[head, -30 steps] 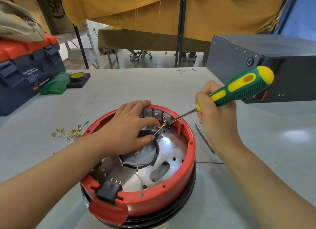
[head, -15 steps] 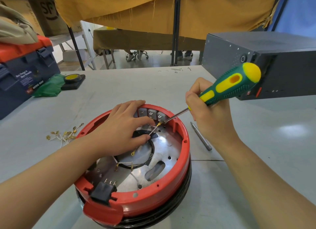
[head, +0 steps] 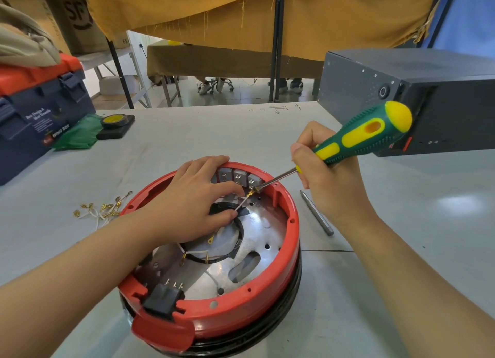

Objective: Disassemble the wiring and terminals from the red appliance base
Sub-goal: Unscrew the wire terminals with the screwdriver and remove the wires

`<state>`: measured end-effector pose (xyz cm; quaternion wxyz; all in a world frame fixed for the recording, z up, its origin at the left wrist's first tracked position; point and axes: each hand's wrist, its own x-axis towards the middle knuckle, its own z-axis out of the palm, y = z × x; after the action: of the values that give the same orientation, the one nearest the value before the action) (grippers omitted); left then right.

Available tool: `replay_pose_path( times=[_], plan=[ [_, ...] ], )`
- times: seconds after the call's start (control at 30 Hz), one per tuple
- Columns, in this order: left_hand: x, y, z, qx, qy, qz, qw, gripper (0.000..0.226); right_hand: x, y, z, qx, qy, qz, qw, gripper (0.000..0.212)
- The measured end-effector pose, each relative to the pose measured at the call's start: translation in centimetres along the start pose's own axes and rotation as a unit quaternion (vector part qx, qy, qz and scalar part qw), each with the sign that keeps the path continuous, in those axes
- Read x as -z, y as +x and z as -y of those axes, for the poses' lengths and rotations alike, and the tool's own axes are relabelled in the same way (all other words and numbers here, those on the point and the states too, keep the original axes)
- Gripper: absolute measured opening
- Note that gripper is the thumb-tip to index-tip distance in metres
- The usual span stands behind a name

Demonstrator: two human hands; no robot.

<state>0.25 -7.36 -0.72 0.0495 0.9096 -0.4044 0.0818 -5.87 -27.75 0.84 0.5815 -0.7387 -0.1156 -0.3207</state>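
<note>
The red appliance base [head: 267, 298] lies open side up on the grey table, with a metal plate, black ring and white wires inside. My left hand [head: 192, 202] reaches into it and pinches a thin white wire [head: 242, 203] with a brass terminal [head: 251, 194] at its end. My right hand [head: 329, 181] grips a green and yellow screwdriver [head: 359, 141]; its metal tip touches that terminal just below the grey terminal blocks [head: 239, 176] on the far inner wall. A black plug socket [head: 163, 300] sits at the near rim.
A pile of removed wires with brass terminals [head: 103, 210] lies left of the base. A loose metal bit [head: 317, 214] lies to its right. A dark grey metal box [head: 417, 95] stands at the back right, a blue and red toolbox [head: 37, 108] at the left, tape [head: 115, 120] beside it.
The view has shifted slightly. Both hands keep their hold; the screwdriver tip stays at the brass terminal by the grey blocks.
</note>
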Motion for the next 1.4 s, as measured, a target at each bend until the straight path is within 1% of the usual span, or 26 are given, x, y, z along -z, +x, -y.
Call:
replay_pose_path(
  times=[0.1, 0.43, 0.53, 0.7, 0.93, 1.4],
  plan=[
    [0.0, 0.0, 0.0, -0.001, 0.001, 0.000, 1.000, 0.039, 0.2, 0.3, -0.2, -0.016, 0.025, -0.006, 1.000, 0.022],
    [0.0, 0.0, -0.1, 0.001, 0.001, -0.001, 1.000, 0.038, -0.2, 0.2, -0.3, -0.034, 0.051, -0.037, 0.997, 0.019],
    [0.0, 0.0, -0.1, 0.001, 0.000, -0.001, 1.000, 0.038, -0.3, 0.2, -0.1, -0.046, 0.052, -0.051, 0.996, 0.019],
    [0.0, 0.0, 0.0, 0.002, 0.000, 0.001, 1.000, 0.039, -0.6, 0.0, -0.1, -0.055, 0.052, -0.074, 0.994, 0.025],
    [0.1, 0.0, -0.2, 0.004, -0.001, 0.001, 1.000, 0.038, -1.0, -0.1, -0.1, -0.063, 0.048, -0.095, 0.992, 0.024],
    [0.1, 0.0, -0.3, 0.004, 0.000, -0.004, 1.000, 0.038, -1.1, -0.2, 0.0, -0.063, 0.045, -0.110, 0.991, 0.023]
  ],
)
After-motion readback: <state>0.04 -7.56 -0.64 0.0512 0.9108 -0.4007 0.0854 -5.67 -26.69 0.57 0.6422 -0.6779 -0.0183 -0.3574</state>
